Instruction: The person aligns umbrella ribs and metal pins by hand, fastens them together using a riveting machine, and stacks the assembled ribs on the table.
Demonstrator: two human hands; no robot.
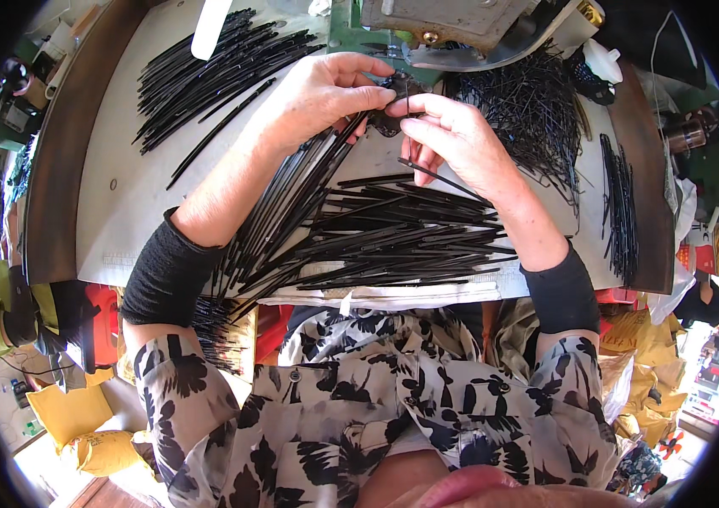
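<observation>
My left hand (334, 89) is closed, thumb and forefinger together at the ends of thin black rods (287, 190) that fan back toward my lap under my forearm. My right hand (452, 140) meets it beside a dark part of the machine (452, 21), its fingers pinching a thin black wire (408, 127) that stands upright. Another black rod (444, 179) slants just below my right fingers; whether they touch it, I cannot tell. The exact spot where my fingertips meet is dark and partly hidden.
A wide pile of black rods (410, 233) lies along the table's near edge. More rods (207, 76) are heaped at the far left. Tangled black wires (528, 118) sit right of the machine, and a narrow bundle (619, 212) by the right rim. The pale tabletop (122, 212) has brown raised sides.
</observation>
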